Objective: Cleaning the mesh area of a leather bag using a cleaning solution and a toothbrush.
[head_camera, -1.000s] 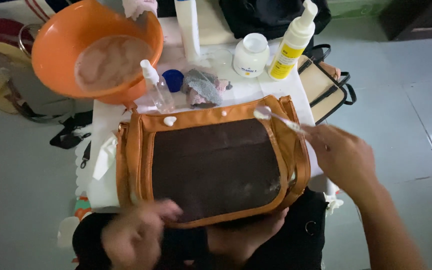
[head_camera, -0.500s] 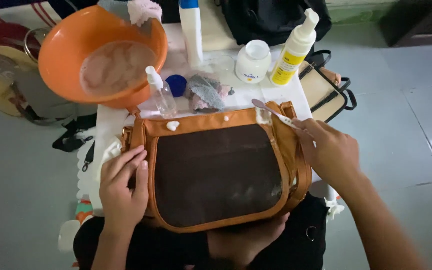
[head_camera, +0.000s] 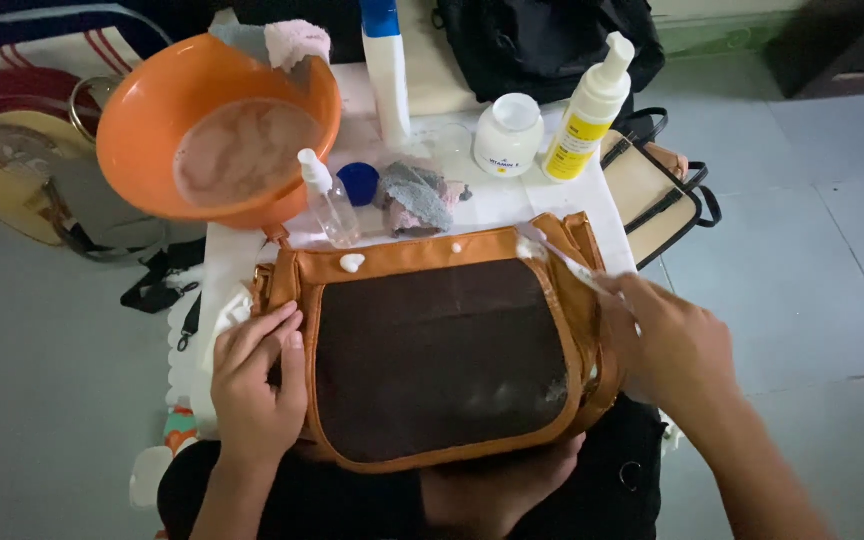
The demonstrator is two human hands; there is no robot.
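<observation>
Your left hand (head_camera: pixel 252 385) lies flat on the left edge of the tan leather handbag with a dark brown panel (head_camera: pixel 437 350), mid-frame, bracing it. Your right hand (head_camera: pixel 667 345) pinches a slim white toothbrush (head_camera: pixel 559 258), bristles on the bag's upper-right trim where foam sits. At upper frame: one orange plastic bowl (head_camera: pixel 152 110), three bottles, one white jar (head_camera: pixel 508 134).

Two bare forearms, no sleeves, no rings or watch, black garment over the lap
</observation>
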